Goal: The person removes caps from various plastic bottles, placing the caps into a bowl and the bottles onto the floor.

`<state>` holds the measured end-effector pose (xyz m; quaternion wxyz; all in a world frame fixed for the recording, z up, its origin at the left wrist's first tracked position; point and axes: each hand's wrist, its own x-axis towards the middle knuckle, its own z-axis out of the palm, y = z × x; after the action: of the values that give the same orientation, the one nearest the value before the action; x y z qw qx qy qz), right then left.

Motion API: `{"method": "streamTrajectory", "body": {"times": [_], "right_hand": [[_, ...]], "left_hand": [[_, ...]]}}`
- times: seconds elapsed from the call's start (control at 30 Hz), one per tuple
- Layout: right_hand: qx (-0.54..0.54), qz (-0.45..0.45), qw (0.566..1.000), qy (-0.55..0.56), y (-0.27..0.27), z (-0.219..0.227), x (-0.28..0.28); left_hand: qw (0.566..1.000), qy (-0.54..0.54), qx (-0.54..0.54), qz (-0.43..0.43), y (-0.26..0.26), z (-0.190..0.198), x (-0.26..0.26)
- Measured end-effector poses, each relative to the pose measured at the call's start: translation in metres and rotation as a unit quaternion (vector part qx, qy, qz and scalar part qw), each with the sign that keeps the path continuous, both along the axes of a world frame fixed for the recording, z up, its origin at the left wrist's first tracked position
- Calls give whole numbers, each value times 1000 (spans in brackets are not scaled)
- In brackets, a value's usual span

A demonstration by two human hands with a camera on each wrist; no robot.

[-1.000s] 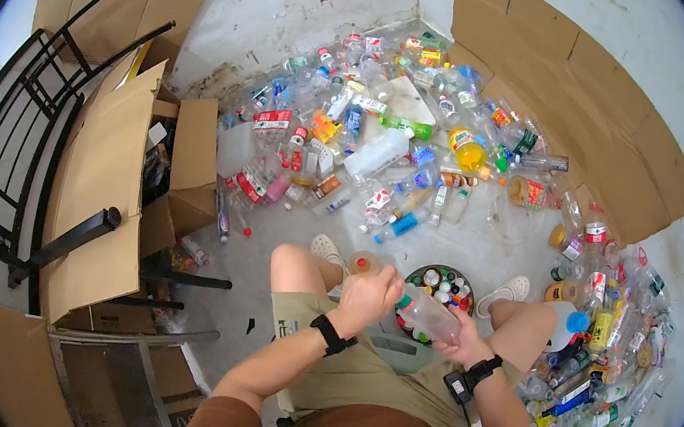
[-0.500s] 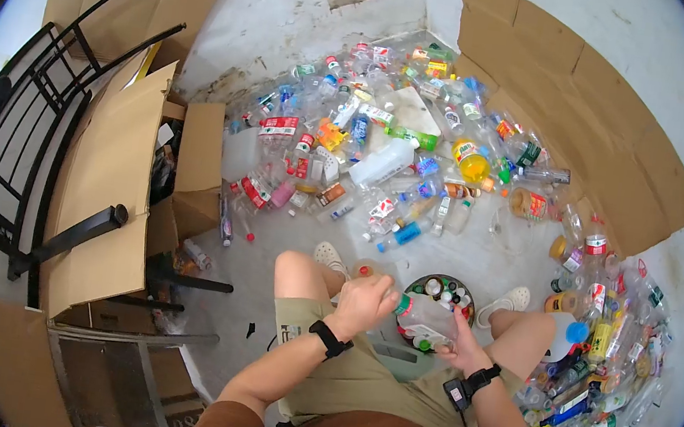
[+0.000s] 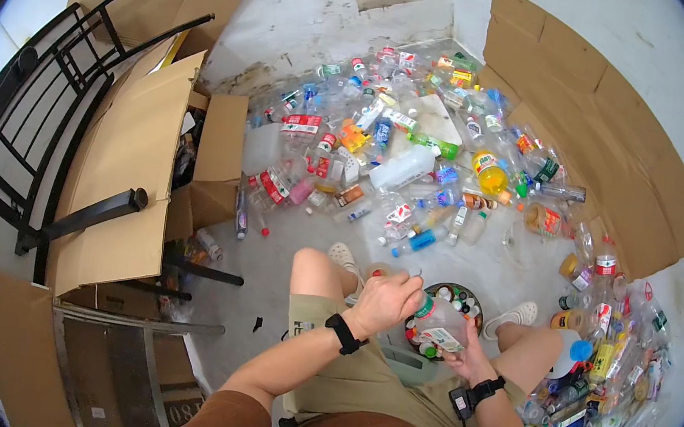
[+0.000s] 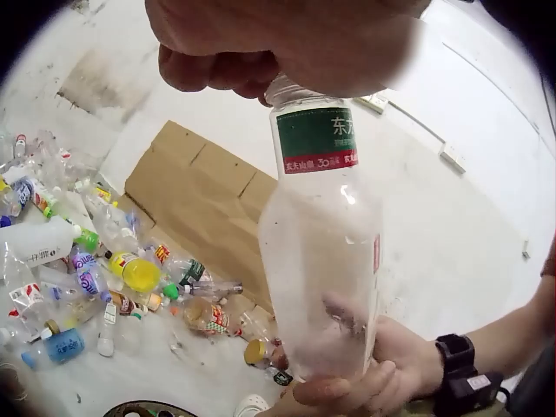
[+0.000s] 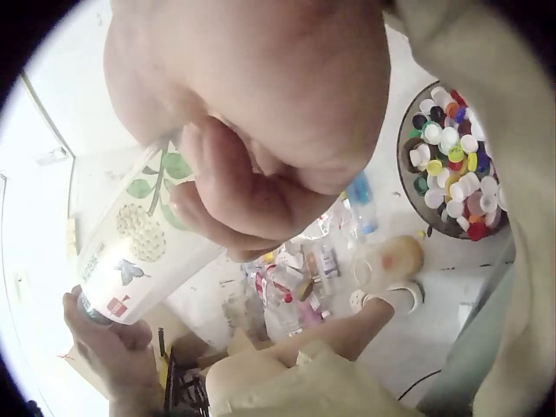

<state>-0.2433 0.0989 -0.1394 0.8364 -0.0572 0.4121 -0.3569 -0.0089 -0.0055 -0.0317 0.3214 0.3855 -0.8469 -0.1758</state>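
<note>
A clear plastic bottle [image 3: 446,329] with a green band near its neck lies tilted between the two hands in the head view. Curled fingers of the left hand [image 3: 385,304] grip its neck end; in the left wrist view, that hand [image 4: 278,43] covers the mouth above the green label [image 4: 314,139], so whether a cap is there cannot be told. The right hand [image 3: 471,362] holds the base end, its fingers wrapped round the bottle [image 5: 139,234] in the right wrist view. Flowers and a butterfly are printed on the side.
A round container [image 5: 405,165] of many coloured caps stands on the floor between the legs. Heaps of plastic bottles [image 3: 403,170] spread ahead and to the right [image 3: 608,374]. At the left are a black metal frame [image 3: 32,235] and an open cardboard box [image 3: 128,179].
The head view has shifted, so the scene sits further right. The bottle has turned between the hands, and its printed side now shows. Both hands still hold it.
</note>
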Motion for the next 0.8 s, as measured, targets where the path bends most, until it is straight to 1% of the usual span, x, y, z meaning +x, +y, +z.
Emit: {"method": "streamTrajectory", "body": {"times": [0.07, 0.1, 0.13, 0.17, 0.2, 0.27, 0.3, 0.33, 0.37, 0.4, 0.47, 0.5, 0.53, 0.57, 0.63, 0.67, 0.7, 0.73, 0.77, 0.8], "right_hand": [[-14, 7, 1000, 1, 4, -15, -5], [-22, 11, 1000, 1, 3, -12, -4], [-67, -18, 995, 72, 3, -9, -1], [-113, -48, 982, 143, 5, -5, 3], [-157, -77, 961, 212, 4, 1, 8], [-217, -69, 945, 235, 5, -19, 5], [-245, -62, 936, 244, 4, -15, 8], [-193, -75, 960, 187, 5, -10, 9], [-138, -87, 978, 127, 2, 18, 17], [-81, -100, 989, 66, -2, 34, 24], [13, -61, 998, 1, -9, 29, 17], [59, -42, 997, -31, -11, 24, 12], [111, -43, 993, -4, -13, 13, 13], [70, 19, 996, -54, -11, 0, 7], [-15, 141, 978, -153, -5, -32, -9], [-33, 106, 959, -262, -3, -50, -12], [-60, 29, 977, -205, -2, -48, -10], [-86, -49, 984, -145, -2, -34, -3], [-111, -127, 982, -84, -2, -18, 3], [-167, -142, 975, -43, -3, 12, 9]], "left_hand": [[999, 15, 24, 14, 2, -1, 1], [998, 20, 51, 31, 3, -3, 1], [995, 25, 78, 48, 3, -7, 2], [992, 30, 105, 66, 4, -12, 4], [982, 13, 156, 105, 4, -23, 7], [949, -19, 256, 184, 3, -46, 13], [950, -21, 254, 179, 4, -36, 15], [951, -24, 253, 176, 7, -25, 20], [951, -29, 254, 173, 9, -14, 25], [971, -32, 201, 121, 8, -8, 29], [995, -36, 91, 14, 1, 3, 37], [998, -37, 51, -30, -1, 14, 37], [996, -38, 11, -75, -3, 29, 33], [992, -38, -30, -120, -2, 36, 31], [992, -36, -23, -118, 0, 35, 26], [992, -35, -20, -118, 1, 33, 23], [997, -33, 20, -67, 3, 29, 21], [998, -31, 60, -15, 5, 22, 18], [994, -29, 100, 35, 4, 15, 16], [982, -20, 162, 91, 1, 6, 16]]}}
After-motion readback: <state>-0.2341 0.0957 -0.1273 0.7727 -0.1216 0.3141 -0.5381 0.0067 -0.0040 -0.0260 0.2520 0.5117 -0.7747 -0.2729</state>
